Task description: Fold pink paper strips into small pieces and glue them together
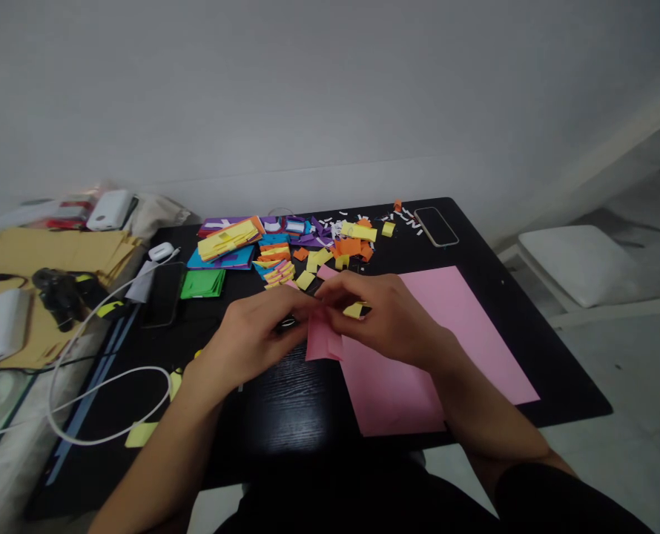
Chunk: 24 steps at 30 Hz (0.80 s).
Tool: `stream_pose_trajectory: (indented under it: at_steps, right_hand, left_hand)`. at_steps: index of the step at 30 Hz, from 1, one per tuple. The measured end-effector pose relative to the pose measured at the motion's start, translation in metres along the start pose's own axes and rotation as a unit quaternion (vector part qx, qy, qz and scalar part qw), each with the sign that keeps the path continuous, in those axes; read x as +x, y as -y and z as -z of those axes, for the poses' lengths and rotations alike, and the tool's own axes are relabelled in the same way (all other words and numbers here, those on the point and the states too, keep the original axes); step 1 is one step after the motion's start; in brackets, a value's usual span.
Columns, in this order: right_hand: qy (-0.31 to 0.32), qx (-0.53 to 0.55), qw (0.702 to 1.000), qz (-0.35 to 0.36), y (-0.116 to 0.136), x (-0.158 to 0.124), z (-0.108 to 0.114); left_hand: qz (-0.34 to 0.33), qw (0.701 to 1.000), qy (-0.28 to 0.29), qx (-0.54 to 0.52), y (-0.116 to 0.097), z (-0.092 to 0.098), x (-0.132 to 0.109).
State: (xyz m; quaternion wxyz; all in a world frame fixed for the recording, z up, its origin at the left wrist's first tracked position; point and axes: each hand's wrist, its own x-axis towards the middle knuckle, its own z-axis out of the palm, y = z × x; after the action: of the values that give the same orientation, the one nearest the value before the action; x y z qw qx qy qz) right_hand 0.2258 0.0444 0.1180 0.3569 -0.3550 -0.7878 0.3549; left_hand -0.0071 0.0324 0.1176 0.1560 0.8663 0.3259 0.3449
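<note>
Between my two hands, above the black table [297, 415], is a small piece of pink paper [324, 343] with creases in it. My left hand [257, 330] pinches its upper left side. On the other side, the fingers of my right hand [377, 315] close on its upper right part. The fingertips meet near the top of the piece and partly hide it. A large pink sheet [474, 326] lies flat under my right hand and forearm. Just beyond my hands are yellow paper scraps [305, 279] and orange paper pieces [352, 247].
Folded paper bundles in yellow [230, 239], green [202, 283] and other colours lie at the back left. One phone [437, 226] rests at the back right, another phone [163, 294] on the left. A white cable [110, 437] loops at the left. A white stool [578, 263] stands right.
</note>
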Motion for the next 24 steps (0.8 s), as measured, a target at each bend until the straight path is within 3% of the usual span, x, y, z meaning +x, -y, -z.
stream_pose_trajectory:
  at_steps: [4,9,15,24]
  right_hand:
    - [-0.024,0.052,0.998,0.01,0.001,0.001,0.001]
    - [-0.033,0.015,0.998,0.045,0.003,0.001,0.008]
    - [0.014,-0.04,0.986,0.159,-0.001,0.002,0.01]
    - [-0.029,-0.082,0.97,0.227,-0.01,0.003,-0.002]
  left_hand:
    - [0.008,1.0,-0.01,-0.016,0.002,0.003,-0.001]
    - [0.027,0.999,-0.028,-0.024,0.006,0.005,-0.001]
    - [0.023,0.999,-0.042,-0.026,0.009,0.005,-0.001]
    - [0.042,0.996,0.012,-0.074,0.002,0.01,0.0]
